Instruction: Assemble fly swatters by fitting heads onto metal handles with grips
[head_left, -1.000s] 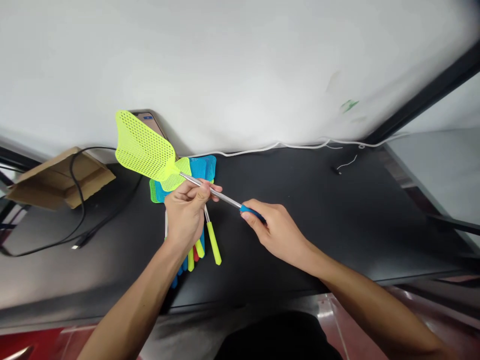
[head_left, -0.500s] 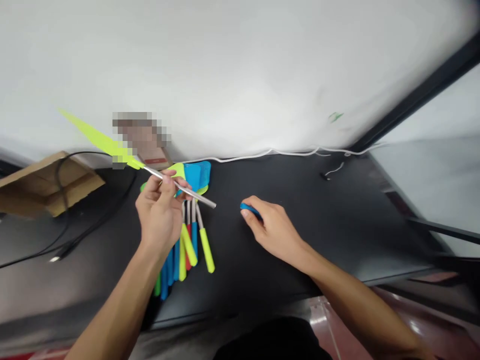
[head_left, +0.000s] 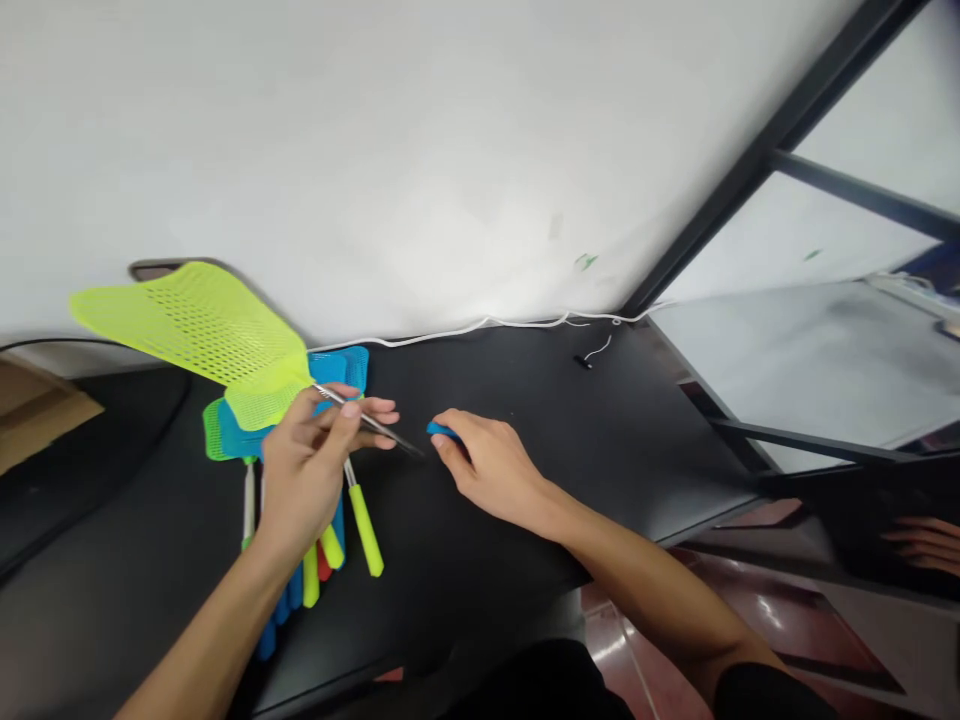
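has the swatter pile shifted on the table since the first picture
No, not visibly: the swatter pile keeps its place against the white cord; both slid left in view.

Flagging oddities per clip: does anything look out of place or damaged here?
The yellow-green swatter in the left hand looks incomplete: its metal rod ends bare, apart from the blue grip in the right hand.

The head view looks forward-down over the black table (head_left: 637, 450).

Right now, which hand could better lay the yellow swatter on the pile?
Likely the left hand: it holds the swatter by its rod near the pile; the right hand, farther off, holds a blue piece.
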